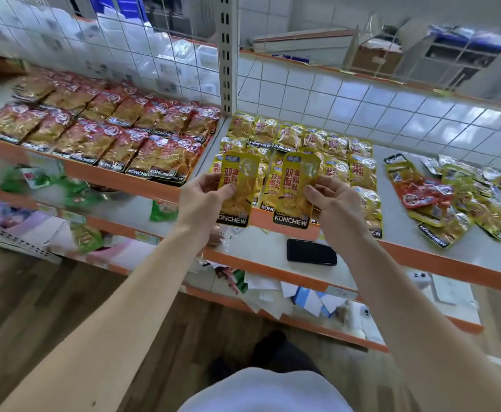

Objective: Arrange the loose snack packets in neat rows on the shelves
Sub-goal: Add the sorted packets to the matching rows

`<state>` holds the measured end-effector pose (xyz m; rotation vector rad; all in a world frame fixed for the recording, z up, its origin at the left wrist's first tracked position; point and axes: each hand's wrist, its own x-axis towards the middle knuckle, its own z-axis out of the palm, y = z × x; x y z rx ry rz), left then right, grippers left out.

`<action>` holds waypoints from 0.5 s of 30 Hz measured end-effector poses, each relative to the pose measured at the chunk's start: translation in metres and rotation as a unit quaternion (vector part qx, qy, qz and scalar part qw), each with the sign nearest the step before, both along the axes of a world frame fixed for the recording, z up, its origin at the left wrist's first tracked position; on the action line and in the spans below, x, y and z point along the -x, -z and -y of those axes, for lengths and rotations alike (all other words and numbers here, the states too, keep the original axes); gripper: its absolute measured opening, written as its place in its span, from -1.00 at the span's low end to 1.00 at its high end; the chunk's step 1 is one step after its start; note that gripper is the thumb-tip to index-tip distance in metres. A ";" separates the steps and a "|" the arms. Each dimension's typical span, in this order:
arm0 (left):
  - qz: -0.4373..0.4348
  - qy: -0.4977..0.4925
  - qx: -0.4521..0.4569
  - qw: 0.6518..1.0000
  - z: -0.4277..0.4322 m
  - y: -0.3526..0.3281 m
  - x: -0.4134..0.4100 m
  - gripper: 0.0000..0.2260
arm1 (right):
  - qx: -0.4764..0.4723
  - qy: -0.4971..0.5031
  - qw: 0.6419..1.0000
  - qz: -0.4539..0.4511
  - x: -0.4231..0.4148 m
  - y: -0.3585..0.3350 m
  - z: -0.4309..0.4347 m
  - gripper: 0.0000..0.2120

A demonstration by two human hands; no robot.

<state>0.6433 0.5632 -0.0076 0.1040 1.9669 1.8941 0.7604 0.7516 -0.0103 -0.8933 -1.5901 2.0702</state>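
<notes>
My left hand [201, 200] pinches a yellow snack packet [237, 188] upright by its left edge. My right hand [332, 203] pinches a second yellow snack packet [295, 191] by its right edge. Both packets hang side by side just in front of the shelf's orange front edge [421, 257]. Behind them, yellow packets lie in neat rows [302, 144] on the grey shelf. A loose pile of yellow and red packets [457, 197] lies on the same shelf to the right. Red packets fill rows [109, 126] on the left shelf section.
A black phone [311, 252] lies on the lower shelf below my right hand. A perforated steel upright [228, 55] divides the two shelf sections. White tiles and wire mesh back the shelves. Lower shelves hold green packets [50, 179], papers and oddments.
</notes>
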 end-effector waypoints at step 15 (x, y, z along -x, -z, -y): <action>-0.034 -0.019 0.068 0.997 -0.024 0.001 0.046 -0.81 | -0.103 -0.040 0.993 0.028 0.056 0.001 -0.029 -0.86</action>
